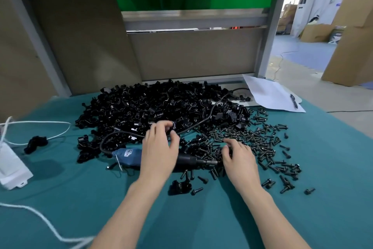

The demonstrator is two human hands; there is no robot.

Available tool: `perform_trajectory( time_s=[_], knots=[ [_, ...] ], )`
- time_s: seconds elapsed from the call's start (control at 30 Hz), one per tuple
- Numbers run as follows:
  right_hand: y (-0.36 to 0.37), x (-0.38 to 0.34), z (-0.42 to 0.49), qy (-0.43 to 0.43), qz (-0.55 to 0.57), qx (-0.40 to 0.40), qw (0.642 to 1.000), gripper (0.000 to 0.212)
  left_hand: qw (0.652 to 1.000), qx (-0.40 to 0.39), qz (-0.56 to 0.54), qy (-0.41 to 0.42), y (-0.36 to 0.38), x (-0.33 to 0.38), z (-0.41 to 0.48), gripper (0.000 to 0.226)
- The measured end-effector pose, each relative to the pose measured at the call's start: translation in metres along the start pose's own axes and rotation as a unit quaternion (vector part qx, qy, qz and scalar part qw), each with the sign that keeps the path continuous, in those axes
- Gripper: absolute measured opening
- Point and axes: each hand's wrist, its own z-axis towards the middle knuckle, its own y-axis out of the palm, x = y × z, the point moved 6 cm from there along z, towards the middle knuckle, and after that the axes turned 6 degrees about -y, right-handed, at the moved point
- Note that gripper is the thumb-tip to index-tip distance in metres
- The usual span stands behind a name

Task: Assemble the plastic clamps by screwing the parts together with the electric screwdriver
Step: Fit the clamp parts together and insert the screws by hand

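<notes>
Teal cloth-covered worktop [302, 218] bearing a central heap of black plastic clamp parts [153, 103], scattered black screws [262, 143] right, a blue-and-black electric screwdriver [129, 154] in front, a white paper sheet [270, 95] far right, and a white plastic box [12, 166] left.

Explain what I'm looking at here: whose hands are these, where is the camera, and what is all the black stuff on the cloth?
There is no robot here. A person works with bare hands, and the single picture comes from a wide-angle camera worn on their head, looking down.

On the teal cloth lies a big pile of black plastic clamp parts, with loose black screws spread to its right. The electric screwdriver, blue-bodied and corded, lies flat on the cloth with its middle hidden by the left hand; nobody holds it.

The left hand pinches one clamp part at the pile's edge. The right hand has its fingers curled among the screws; whether it holds one cannot be told. A sheet of paper with a pen lies back right.
</notes>
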Motion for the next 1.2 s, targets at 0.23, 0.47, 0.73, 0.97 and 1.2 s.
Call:
perform_trajectory(
  time_s=[0.23, 0.47, 0.73, 0.97, 1.2],
  knots=[
    [-0.008, 0.007, -0.002, 0.006, 0.114, 0.056, 0.992, 0.032, 0.968, -0.139, 0.198, -0.066, 0.051, -0.017, 0.086, 0.043],
    [-0.007, 0.008, 0.001, -0.014, 0.157, 0.066, 0.985, 0.031, 0.93, -0.146, 0.335, -0.031, 0.066, -0.017, 0.103, 0.037],
    [-0.011, -0.015, -0.002, -0.057, 0.428, 0.04, 0.901, 0.033, 0.966, -0.191, 0.087, 0.152, 0.041, 0.056, 0.031, 0.031],
    [-0.011, -0.02, -0.001, -0.028, 0.5, 0.012, 0.865, 0.036, 0.951, -0.246, 0.038, 0.185, 0.057, 0.069, -0.002, 0.04],
    [-0.007, -0.001, 0.01, 0.087, 0.654, 0.042, 0.75, 0.018, 0.956, -0.262, -0.062, 0.116, 0.049, 0.058, 0.019, 0.04]
  ],
)
